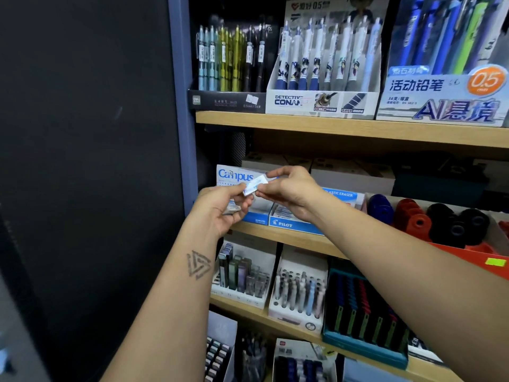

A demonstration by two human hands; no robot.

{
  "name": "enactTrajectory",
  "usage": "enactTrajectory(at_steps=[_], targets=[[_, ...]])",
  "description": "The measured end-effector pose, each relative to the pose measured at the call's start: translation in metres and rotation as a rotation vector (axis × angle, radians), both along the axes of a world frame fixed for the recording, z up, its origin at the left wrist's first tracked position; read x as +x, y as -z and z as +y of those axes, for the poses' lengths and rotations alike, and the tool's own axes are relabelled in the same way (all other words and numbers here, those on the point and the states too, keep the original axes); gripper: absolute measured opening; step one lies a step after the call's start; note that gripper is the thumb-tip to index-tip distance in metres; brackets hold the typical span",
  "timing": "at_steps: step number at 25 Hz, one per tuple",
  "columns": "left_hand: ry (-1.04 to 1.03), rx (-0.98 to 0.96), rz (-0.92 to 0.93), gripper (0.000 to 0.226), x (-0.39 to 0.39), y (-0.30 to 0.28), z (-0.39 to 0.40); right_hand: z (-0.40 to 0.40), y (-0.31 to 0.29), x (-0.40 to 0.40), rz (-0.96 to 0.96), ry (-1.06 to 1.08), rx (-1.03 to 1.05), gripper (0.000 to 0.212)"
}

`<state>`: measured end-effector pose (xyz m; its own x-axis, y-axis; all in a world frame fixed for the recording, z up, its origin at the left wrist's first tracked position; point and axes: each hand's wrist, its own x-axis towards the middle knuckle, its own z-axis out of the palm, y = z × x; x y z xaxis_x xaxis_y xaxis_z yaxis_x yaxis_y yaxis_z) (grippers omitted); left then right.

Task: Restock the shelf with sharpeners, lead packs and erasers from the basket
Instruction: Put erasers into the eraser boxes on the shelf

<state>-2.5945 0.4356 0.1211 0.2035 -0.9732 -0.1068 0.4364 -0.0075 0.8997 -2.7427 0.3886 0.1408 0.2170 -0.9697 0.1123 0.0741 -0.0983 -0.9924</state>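
A small white and blue eraser [254,185] is pinched between both hands in front of the middle shelf. My left hand [223,209] grips its lower left end and also holds another small grey item in the palm. My right hand [290,193] grips the eraser's right end with thumb and fingers. Behind the hands stand a white and blue Campus eraser box [234,176] and a blue Pilot eraser box [289,223] on the wooden shelf [275,237]. Round blue, red and black sharpeners [429,219] fill a red tray to the right. The basket is out of view.
Pen display boxes [322,78] line the top shelf. Lead packs [242,274] and a box of slim tubes [300,290] sit on the shelf below. A teal box [363,312] stands to their right. A dark panel [82,161] and blue frame post [181,106] bound the left.
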Motion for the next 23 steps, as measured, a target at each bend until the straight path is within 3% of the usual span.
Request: enactTrajectory(at_steps=[4,10,12,14,17,23], targets=[[-0.012,-0.013,0.076,0.005,0.010,-0.001,-0.003,-0.006,-0.001,0.023,-0.071,0.023,0.017,0.038],[-0.100,-0.063,-0.052,0.007,0.017,0.002,-0.006,-0.014,-0.008,0.046,0.182,-0.030,-0.116,0.044],[-0.128,-0.038,0.005,0.011,0.024,0.000,-0.009,-0.028,-0.010,0.046,0.370,0.092,-0.219,0.039],[-0.191,-0.015,0.145,0.009,0.035,-0.001,-0.010,-0.040,-0.008,0.043,0.682,0.202,-0.341,0.024],[-0.137,-0.035,0.351,0.017,0.037,-0.002,-0.004,-0.050,0.008,0.046,1.121,0.167,-0.488,0.010],[-0.054,-0.061,0.441,0.044,0.028,0.000,-0.006,-0.063,0.026,0.065,1.277,0.205,-0.633,0.010]])
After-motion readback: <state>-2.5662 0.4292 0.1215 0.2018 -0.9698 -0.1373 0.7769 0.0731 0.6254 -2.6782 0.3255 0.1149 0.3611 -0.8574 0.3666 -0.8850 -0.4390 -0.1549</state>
